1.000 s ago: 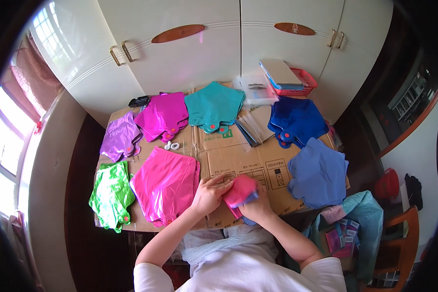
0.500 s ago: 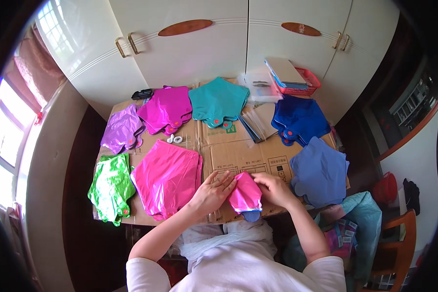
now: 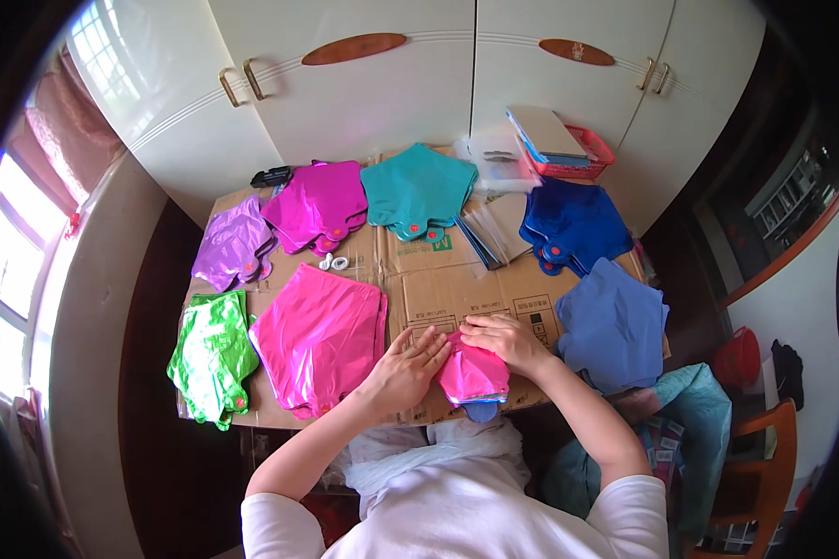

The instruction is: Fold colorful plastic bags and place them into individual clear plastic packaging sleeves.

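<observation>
At the near edge of the flattened brown cardboard sheet (image 3: pixel 410 279), my left hand (image 3: pixel 403 365) lies flat and my right hand (image 3: pixel 502 337) curls loosely over a small folded pink foil balloon (image 3: pixel 473 377), while sorted foil stacks of magenta (image 3: pixel 319 331), green (image 3: pixel 212 352), purple (image 3: pixel 231 244), teal (image 3: pixel 418 186) and blue (image 3: pixel 613 321) already ring me.

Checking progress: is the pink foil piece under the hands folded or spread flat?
Folded: the pink foil piece is a small bunched wad.
</observation>
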Demonstrator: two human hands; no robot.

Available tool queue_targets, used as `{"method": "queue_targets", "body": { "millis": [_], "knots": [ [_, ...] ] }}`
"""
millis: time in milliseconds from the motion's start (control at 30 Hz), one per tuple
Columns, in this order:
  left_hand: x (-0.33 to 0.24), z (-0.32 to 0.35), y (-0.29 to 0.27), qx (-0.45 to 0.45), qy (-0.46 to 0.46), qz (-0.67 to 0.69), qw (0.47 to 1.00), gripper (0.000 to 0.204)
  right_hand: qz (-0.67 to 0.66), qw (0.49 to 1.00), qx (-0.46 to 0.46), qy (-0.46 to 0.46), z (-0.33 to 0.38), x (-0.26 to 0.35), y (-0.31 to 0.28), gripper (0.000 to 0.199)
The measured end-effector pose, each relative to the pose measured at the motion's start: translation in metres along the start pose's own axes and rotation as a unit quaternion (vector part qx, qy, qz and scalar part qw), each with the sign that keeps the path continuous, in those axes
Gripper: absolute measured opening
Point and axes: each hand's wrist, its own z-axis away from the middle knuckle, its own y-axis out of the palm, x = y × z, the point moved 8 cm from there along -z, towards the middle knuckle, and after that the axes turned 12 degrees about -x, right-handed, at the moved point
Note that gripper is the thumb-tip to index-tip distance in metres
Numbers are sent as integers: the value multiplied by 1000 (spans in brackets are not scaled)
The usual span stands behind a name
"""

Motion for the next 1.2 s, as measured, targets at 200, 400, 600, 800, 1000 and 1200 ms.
{"method": "queue_targets", "body": {
  "millis": [200, 400, 600, 800, 1000, 1200],
  "knots": [
    [7, 16, -6, -12, -51, 12, 999, 51, 20, 1000, -2, -13, -1, 3, -1, 22],
    [1, 20, -20, -26, -59, -65, 996, 59, 48, 998, 2, -32, -1, 7, -1, 21],
    [-39, 17, -18, -17, -9, 71, 997, 72, 51, 998, -1, -30, -1, 6, 0, 22],
    [-42, 20, -9, -14, 0, 58, 998, 74, 77, 996, 30, -38, 0, 11, -7, 28],
    [-43, 21, -11, -8, 2, 56, 998, 74, 62, 992, 100, -56, 18, 42, -20, 36],
    [-46, 20, -14, -7, 1, 43, 999, 70, 34, 990, 134, -39, 37, 48, -15, 40]
  ]
}}
